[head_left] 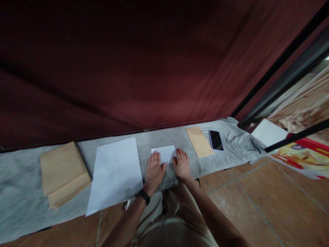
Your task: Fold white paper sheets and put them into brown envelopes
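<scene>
A small white folded-looking piece of paper (166, 153) lies on the grey cloth in front of me. My left hand (154, 168) rests flat on its left edge, fingers stretched out and pointing away from me. On the paper's right edge lies my right hand (182, 164), also flat with fingers extended. Both thumbs point inward near the paper's lower corners. To the right of my right hand is a single tan envelope (199, 141). Left of my left hand lies a large white sheet or stack of paper (115, 171).
The narrow surface is covered with a grey cloth (169, 135). A pile of brown envelopes (63, 168) sits at the left, and a phone (216, 140) at the right. Behind hangs a dark red curtain (154, 68). Dark metal bars (280, 61) and a colourful box (303, 154) stand at the right.
</scene>
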Tool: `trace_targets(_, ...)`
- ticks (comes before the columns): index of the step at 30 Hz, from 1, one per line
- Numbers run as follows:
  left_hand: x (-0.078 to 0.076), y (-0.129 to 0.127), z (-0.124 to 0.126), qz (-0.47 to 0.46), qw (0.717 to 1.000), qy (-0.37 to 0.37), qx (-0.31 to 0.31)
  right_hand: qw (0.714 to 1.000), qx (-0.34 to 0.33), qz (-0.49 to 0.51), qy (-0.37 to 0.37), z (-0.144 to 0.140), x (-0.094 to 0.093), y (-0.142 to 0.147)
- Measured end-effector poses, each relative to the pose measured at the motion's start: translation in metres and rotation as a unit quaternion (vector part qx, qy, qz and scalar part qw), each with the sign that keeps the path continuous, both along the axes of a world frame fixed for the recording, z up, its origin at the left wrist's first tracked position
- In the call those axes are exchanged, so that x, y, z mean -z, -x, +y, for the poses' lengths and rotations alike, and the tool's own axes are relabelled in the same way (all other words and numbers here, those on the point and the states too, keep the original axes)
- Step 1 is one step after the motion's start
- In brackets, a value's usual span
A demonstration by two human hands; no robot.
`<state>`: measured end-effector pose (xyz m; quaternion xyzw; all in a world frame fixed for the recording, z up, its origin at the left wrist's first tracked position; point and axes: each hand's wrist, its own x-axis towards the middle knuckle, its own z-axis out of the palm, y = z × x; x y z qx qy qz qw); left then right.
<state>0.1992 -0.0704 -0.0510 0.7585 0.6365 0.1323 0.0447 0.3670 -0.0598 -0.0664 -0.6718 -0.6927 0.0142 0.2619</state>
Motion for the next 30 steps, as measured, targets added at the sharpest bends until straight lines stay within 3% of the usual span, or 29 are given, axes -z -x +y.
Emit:
trace_targets(8,0.009,0.004,-0.001,-0.005,0.997,-0.076,0.024,0.984,0.043,0.17,0.025,0.016,-0.012,0.012)
trace_targets(14,0.007,0.006,-0.002,0.026,0.996,-0.078,0.031,0.925,0.09,0.355,0.104,0.023,-0.026,0.003)
trace_targets(20,-0.003,0.004,-0.007,0.01,0.997,-0.059,0.044,0.893,0.03,0.417,0.167,0.016,-0.044,0.007)
trace_targets(24,-0.024,-0.006,-0.008,-0.13,0.99,-0.039,0.021,0.875,-0.023,0.454,0.166,0.009,-0.064,0.017)
trace_targets(26,-0.038,-0.013,-0.003,-0.266,0.964,-0.018,-0.001,0.861,-0.057,0.484,0.147,0.009,-0.076,0.021)
trace_targets(27,-0.044,-0.017,0.001,-0.356,0.934,0.003,-0.015,0.854,-0.066,0.5,0.131,0.01,-0.082,0.022)
trace_targets(30,-0.059,-0.025,0.015,-0.613,0.781,0.078,-0.086,0.846,-0.024,0.527,0.078,0.013,-0.09,0.02)
